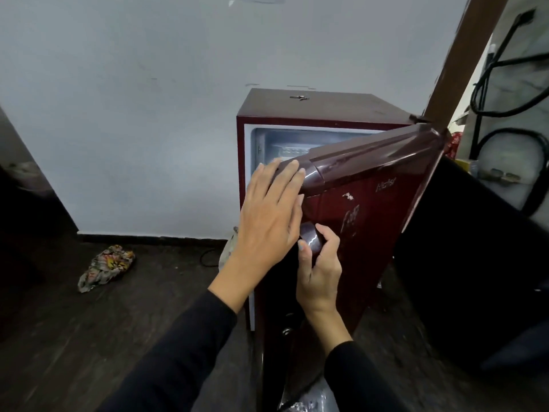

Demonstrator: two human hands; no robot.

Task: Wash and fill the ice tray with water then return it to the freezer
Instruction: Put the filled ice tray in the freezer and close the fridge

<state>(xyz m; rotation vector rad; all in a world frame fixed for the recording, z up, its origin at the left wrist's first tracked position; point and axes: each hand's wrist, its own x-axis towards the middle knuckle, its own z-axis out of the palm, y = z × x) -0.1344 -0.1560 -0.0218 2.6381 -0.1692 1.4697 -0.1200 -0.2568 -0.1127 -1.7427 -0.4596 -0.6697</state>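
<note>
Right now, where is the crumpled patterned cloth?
In the head view, the patterned cloth lies on the dark floor at lower left, near the wall's base, left of the maroon fridge.

Maroon freezer [323, 114] stands against the wall, its door [371, 203] partly open.

My left hand [269, 215] lies on the fridge door [365, 209] above my right hand [319, 272]; a cloth [105, 267] lies on the floor [89, 316] left of the fridge [312, 111].

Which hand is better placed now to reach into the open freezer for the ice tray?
Probably the left hand: it rests flat at the fridge door edge, beside the open freezer compartment. The right hand grips the door handle.
</note>
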